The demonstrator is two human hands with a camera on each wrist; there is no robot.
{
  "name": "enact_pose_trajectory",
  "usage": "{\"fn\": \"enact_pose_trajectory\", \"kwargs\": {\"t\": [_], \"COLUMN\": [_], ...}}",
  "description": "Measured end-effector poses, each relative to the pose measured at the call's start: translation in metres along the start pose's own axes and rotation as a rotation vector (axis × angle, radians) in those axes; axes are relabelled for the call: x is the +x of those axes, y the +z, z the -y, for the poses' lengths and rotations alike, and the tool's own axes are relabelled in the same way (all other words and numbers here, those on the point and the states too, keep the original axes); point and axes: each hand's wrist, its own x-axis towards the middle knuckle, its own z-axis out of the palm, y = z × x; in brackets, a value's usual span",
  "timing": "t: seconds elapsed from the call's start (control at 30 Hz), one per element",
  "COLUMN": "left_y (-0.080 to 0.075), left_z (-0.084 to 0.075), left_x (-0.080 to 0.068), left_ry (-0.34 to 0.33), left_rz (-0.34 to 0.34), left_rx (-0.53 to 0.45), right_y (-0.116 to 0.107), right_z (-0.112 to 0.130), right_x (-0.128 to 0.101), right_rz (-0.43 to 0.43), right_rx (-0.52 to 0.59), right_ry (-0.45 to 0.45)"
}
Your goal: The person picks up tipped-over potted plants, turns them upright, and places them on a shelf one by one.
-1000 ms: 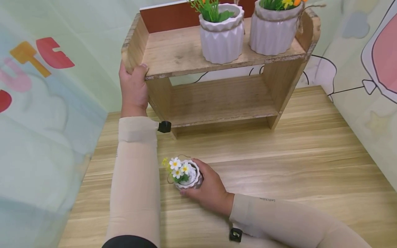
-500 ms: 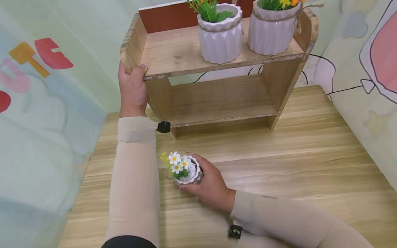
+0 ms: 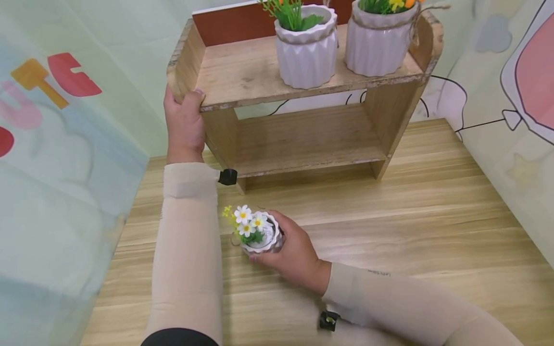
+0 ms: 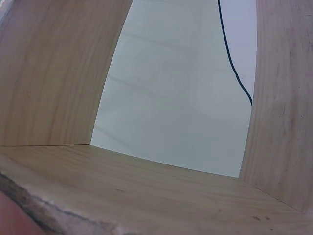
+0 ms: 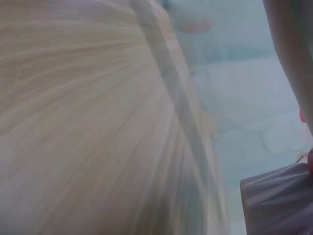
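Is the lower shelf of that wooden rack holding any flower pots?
No: the lower shelf is bare, two white pots stand on top, and the right hand grips a small pot on the table.

3 flower pots (image 3: 262, 236), 1 wooden shelf (image 3: 303, 139), 2 hands (image 3: 186, 122).

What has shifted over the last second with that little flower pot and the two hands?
The right hand, gripping the small flower pot, has carried it a little way toward the wooden shelf; whether it has left the table cannot be told. The left hand holds the shelf's left end as before. The two larger pots on the top board have not moved.
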Motion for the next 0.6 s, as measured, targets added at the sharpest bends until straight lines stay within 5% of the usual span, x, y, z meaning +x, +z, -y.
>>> {"fn": "enact_pose_trajectory", "kwargs": {"t": [0.6], "left_y": [-0.001], "left_z": [0.001], "left_x": [0.001], "left_ry": [0.007], "left_rz": [0.002], "left_rx": [0.003], "right_y": [-0.008], "right_z": [0.019], "right_x": [0.005], "right_rz": [0.001], "right_rx": [0.077], "right_ry": [-0.008]}}
